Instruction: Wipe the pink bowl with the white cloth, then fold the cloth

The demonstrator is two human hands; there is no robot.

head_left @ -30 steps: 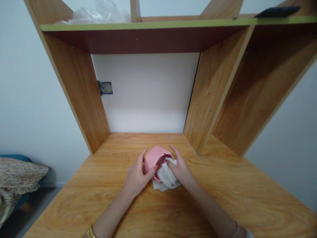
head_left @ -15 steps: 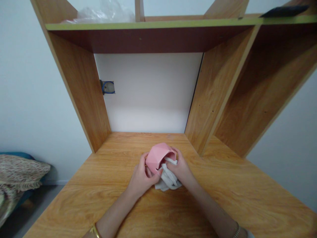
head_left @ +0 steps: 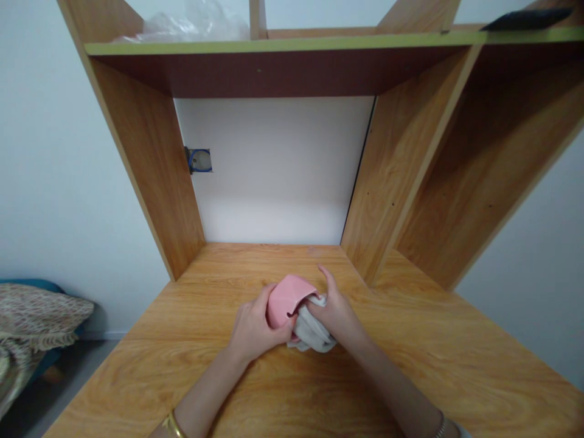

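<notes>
A pink faceted bowl (head_left: pixel 288 297) is tipped on its side above the desk, its mouth turned toward the lower right. My left hand (head_left: pixel 258 325) grips it from the left, thumb along the near rim by a small notch. A whitish cloth (head_left: pixel 312 331) is bunched at the bowl's mouth and hangs below it. My right hand (head_left: pixel 335 310) is closed on this cloth at the rim, its thumb pressed in at the opening while the index finger points up, off the bowl. The inside of the bowl is mostly covered by the cloth.
The wooden desk (head_left: pixel 205 377) lies under both hands. Upright panels (head_left: pixel 146 176) and a green-edged shelf (head_left: pixel 292 45) frame the white back wall, with an open socket box (head_left: pixel 199 160). Clear plastic (head_left: pixel 196 24) and a dark object (head_left: pixel 527 20) lie on the shelf. A fringed blanket (head_left: pixel 41 310) is at left.
The bowl has turned and dropped slightly, hiding more of its inside. My right index finger has lifted away from the rim. The cloth is bunched more tightly at the mouth.
</notes>
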